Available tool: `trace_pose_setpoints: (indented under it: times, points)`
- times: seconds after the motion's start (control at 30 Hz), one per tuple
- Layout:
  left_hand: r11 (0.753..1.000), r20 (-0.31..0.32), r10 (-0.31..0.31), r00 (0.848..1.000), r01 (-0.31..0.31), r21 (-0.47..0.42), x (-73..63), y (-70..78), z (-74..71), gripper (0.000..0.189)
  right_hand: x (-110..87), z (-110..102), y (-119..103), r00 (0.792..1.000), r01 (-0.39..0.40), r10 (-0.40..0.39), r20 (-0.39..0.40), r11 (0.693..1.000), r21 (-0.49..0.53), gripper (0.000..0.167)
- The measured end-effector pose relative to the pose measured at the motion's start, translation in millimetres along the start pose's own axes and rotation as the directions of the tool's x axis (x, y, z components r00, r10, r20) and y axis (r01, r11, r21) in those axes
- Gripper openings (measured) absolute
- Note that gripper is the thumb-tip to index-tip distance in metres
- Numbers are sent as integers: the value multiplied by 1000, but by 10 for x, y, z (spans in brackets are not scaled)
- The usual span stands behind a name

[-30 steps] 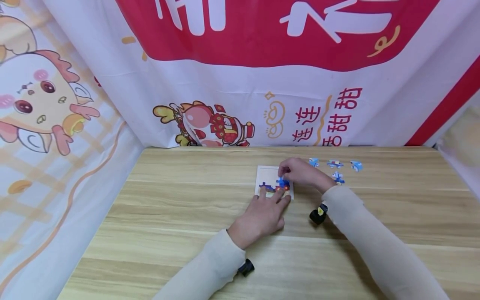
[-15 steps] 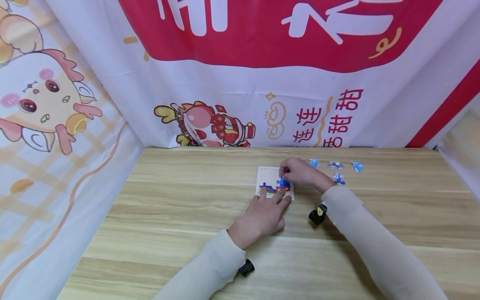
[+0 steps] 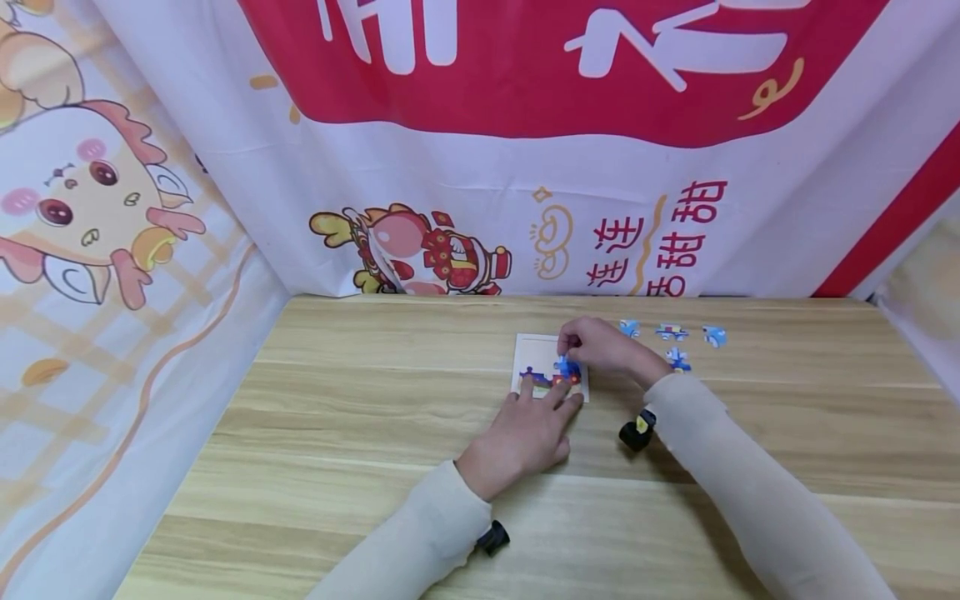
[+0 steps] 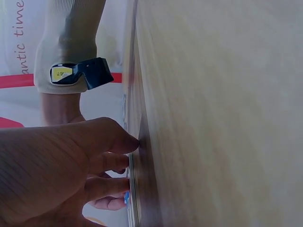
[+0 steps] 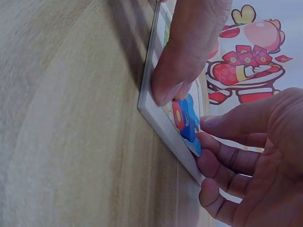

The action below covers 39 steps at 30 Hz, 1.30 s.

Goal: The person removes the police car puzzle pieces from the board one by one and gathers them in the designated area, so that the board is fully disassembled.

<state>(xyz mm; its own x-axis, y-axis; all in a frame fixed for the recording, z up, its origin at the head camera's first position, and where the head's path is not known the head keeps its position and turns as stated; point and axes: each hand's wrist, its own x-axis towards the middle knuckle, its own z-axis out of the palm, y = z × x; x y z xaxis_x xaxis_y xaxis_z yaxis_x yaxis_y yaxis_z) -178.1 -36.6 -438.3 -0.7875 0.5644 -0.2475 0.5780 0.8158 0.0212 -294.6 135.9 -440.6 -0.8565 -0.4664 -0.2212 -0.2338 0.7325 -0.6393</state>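
Puzzle board (image 3: 536, 348), left hand (image 3: 523, 433) spread on it, right hand (image 3: 602, 346) pinching one blue piece (image 5: 189, 126), four loose pieces (image 3: 671, 332) nearby

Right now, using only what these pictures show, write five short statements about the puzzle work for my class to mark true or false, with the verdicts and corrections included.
1. The left hand has fingers on the puzzle board. True.
2. The puzzle board is completely filled with pieces. False: its upper part shows bare.
3. The right hand pinches a blue puzzle piece at the board. True.
4. In the head view, four loose pieces show on the wooden table. True.
5. Those loose pieces lie to the left of the board. False: they lie to its right.
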Motion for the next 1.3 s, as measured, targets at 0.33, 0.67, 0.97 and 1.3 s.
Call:
trace_pose_setpoints:
  times: [0.33, 0.67, 0.97, 1.3]
  points:
    - [1000, -6, -3, 1000, 3, 13, 4, 7, 23, 63, -6, 16, 48, 1000, 2, -2, 3, 1000, 15, 15]
    - [1000, -4, 1, 1000, -1, 0, 1, 7, 15, 63, -36, 4, 56, 999, 33, -32, -9, 999, 16, 16]
    - [1000, -6, 0, 1000, 0, -10, -4, 18, 13, 62, -87, -25, 57, 1000, 11, -10, -12, 998, 63, 20]
    - [1000, -9, -9, 1000, 9, 5, 0, 11, 15, 63, -127, -30, 89, 998, 49, -46, -34, 994, 102, 25]
